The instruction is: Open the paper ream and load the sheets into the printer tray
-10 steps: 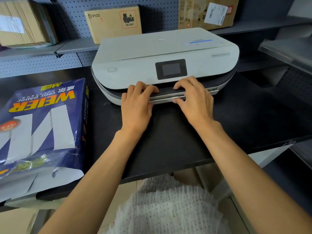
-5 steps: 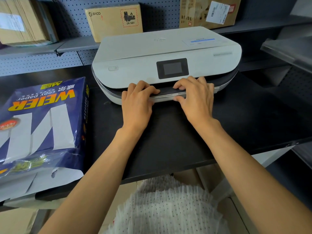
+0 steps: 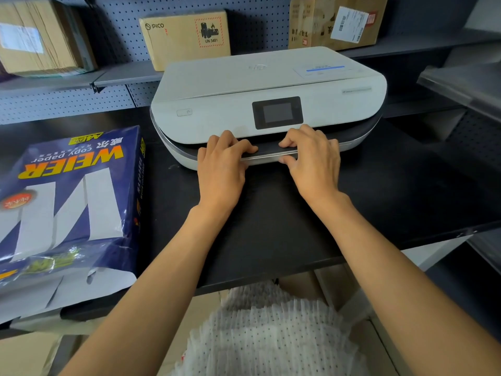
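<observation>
Gripping one printer's (image 3: 268, 104) tray (image 3: 268, 154): two hands, left (image 3: 221, 172), right (image 3: 314, 166); one ream (image 3: 67, 196) beside.

One printer (image 3: 260, 99), one paper ream (image 3: 67, 202), three cardboard boxes (image 3: 187, 39), two hands (image 3: 221, 172).

one head-worn wide-angle view looks forward and steeply down from close above the black matte counter (image 3: 271, 226), facing the dark blue pegboard wall (image 3: 257, 23); edges bow outward.

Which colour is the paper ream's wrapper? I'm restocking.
The glossy paper ream wrapper is dark blue with white stripes and yellow lettering, seen in the head view.
</observation>
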`<move>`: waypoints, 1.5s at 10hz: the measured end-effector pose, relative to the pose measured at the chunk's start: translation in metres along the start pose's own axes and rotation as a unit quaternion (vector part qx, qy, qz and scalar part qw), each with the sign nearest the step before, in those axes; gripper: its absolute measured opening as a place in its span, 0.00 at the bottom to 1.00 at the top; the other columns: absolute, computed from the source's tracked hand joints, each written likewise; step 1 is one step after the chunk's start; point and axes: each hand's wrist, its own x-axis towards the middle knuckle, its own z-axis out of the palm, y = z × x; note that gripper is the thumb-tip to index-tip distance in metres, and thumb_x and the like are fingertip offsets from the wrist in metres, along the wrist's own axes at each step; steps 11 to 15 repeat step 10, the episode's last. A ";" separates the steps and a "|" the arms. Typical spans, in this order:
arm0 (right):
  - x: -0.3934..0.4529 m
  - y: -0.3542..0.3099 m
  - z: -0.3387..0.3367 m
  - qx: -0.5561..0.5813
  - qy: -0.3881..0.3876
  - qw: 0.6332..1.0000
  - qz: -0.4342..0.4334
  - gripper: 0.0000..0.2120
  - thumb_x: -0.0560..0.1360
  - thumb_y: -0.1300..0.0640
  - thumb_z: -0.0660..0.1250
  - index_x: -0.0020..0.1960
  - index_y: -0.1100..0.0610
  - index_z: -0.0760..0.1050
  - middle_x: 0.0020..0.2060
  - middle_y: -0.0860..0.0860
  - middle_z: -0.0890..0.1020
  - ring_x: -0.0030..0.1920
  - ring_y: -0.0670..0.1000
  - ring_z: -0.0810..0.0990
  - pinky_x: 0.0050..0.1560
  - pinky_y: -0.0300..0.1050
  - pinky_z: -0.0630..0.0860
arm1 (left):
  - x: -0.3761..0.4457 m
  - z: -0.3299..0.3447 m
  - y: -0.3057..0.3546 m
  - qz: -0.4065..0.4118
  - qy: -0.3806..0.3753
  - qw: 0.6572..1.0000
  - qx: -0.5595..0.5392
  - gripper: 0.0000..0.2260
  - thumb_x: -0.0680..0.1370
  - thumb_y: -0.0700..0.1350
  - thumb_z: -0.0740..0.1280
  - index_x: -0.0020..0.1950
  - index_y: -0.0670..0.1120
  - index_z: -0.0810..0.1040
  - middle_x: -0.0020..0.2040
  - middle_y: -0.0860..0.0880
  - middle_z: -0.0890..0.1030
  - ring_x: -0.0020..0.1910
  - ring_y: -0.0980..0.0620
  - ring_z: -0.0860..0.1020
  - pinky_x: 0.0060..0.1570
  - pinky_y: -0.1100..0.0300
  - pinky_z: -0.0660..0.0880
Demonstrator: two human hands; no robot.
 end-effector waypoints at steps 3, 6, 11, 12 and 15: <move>-0.005 -0.007 -0.003 0.014 -0.017 0.999 0.024 0.11 0.72 0.57 0.74 0.52 0.52 0.78 0.51 0.47 0.79 0.45 0.52 0.81 0.49 0.48 0.71 | 0.000 -0.002 0.000 -0.013 -0.010 1.000 -0.016 0.18 0.70 0.35 0.68 0.55 0.53 0.82 0.44 0.52 0.71 0.47 0.48 0.71 0.45 0.58 0.58; -0.022 -0.010 -0.030 0.011 -0.132 0.990 0.043 0.23 0.79 0.61 0.64 0.72 0.48 0.70 0.67 0.47 0.74 0.57 0.57 0.80 0.49 0.50 0.76 | -0.009 -0.024 -0.005 0.019 -0.099 0.994 -0.044 0.22 0.75 0.40 0.66 0.68 0.56 0.75 0.56 0.53 0.77 0.58 0.48 0.72 0.53 0.56 0.65; -0.016 -0.063 -0.105 0.069 -0.119 0.989 0.056 0.24 0.81 0.43 0.56 0.32 0.55 0.75 0.32 0.49 0.79 0.36 0.52 0.79 0.38 0.48 0.74 | 0.015 -0.112 0.007 -0.036 -0.128 0.989 -0.065 0.08 0.77 0.48 0.62 0.46 0.54 0.81 0.30 0.53 0.80 0.34 0.52 0.79 0.36 0.57 0.74; -0.016 -0.063 -0.105 0.069 -0.119 0.989 0.056 0.24 0.81 0.43 0.56 0.32 0.55 0.75 0.32 0.49 0.79 0.36 0.52 0.79 0.38 0.48 0.74 | 0.015 -0.112 0.007 -0.036 -0.128 0.989 -0.065 0.08 0.77 0.48 0.62 0.46 0.54 0.81 0.30 0.53 0.80 0.34 0.52 0.79 0.36 0.57 0.74; -0.016 -0.063 -0.105 0.069 -0.119 0.989 0.056 0.24 0.81 0.43 0.56 0.32 0.55 0.75 0.32 0.49 0.79 0.36 0.52 0.79 0.38 0.48 0.74 | 0.015 -0.112 0.007 -0.036 -0.128 0.989 -0.065 0.08 0.77 0.48 0.62 0.46 0.54 0.81 0.30 0.53 0.80 0.34 0.52 0.79 0.36 0.57 0.74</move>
